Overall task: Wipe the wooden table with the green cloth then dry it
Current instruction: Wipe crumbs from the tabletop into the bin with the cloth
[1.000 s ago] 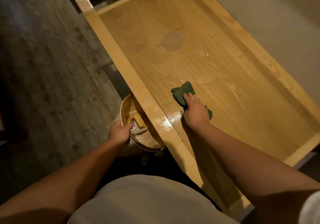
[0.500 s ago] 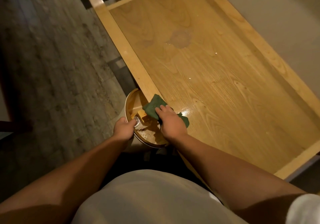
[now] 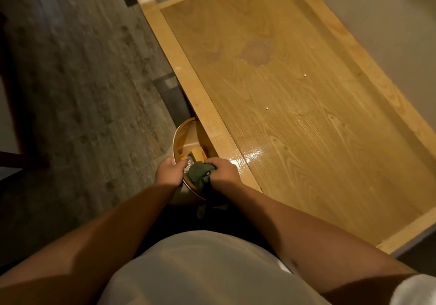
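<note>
Counted in view: one wooden table [image 3: 295, 120], framed by a raised pale border. One green cloth [image 3: 198, 175], bunched. Two hands, a left hand [image 3: 168, 172] and a right hand [image 3: 223, 173], with two bare forearms leading to them. One round bin [image 3: 180, 131] just beside the table's near-left edge, part of its rim hidden under that edge. Inside the bin, one yellowish carton [image 3: 199, 155] and one crumpled shiny scrap [image 3: 189, 162]; anything further too dim to count. On the tabletop, one darker round stain [image 3: 258, 53], two tiny pale crumbs [image 3: 266, 108] [image 3: 304, 75], and one wet glossy patch [image 3: 253, 157].
</note>
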